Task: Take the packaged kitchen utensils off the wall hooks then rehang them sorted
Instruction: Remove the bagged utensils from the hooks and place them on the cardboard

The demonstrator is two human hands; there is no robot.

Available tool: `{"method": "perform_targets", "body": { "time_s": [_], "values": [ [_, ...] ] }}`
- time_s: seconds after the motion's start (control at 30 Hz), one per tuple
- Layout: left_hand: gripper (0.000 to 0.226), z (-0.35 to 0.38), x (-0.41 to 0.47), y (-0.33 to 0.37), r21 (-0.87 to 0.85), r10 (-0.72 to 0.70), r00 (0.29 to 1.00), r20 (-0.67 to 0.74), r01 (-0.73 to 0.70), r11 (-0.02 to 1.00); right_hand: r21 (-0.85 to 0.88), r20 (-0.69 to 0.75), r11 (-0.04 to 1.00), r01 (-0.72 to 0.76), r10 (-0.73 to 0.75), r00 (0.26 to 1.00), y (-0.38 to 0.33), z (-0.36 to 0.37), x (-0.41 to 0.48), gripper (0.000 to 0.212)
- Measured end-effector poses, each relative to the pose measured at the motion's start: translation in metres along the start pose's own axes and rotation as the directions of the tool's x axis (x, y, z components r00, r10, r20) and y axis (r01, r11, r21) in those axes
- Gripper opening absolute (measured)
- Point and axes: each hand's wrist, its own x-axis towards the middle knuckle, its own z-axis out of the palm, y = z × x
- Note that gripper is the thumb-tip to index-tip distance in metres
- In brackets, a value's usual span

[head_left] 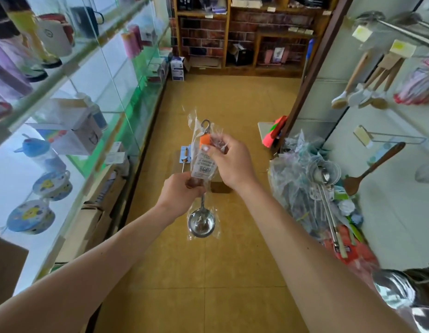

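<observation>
Centrally, left hand [182,192] and right hand [229,162] grip the bagged ladle [201,222]; utensil heap [304,188] lies rightward.

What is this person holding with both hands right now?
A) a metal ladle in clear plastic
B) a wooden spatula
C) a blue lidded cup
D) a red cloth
A: the left hand and the right hand both grip a metal ladle wrapped in clear plastic, with an orange patch on its handle.

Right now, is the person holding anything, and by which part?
A packaged ladle: the left hand grips its handle above the bowl, the right hand pinches it at the orange grip.
</observation>
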Motion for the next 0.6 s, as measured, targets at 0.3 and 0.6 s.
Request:
{"method": "perform_targets", "body": {
  "time_s": [0.3, 0.6],
  "values": [
    [0.004, 0.008, 0.068, 0.009, 0.021, -0.001, 1.000, -0.010, 0.002, 1.000, 0.041, 0.027, 0.999, -0.013, 0.012, 1.000, 0.017, -0.003, 0.064, 0.025],
    [0.008, 0.000, 0.149, -0.005, -0.002, -0.002, 1.000, 0.030, 0.002, 1.000, 0.086, 0.015, 0.996, -0.019, 0.018, 1.000, 0.031, 0.022, 0.129, 0.022]
  ]
}}
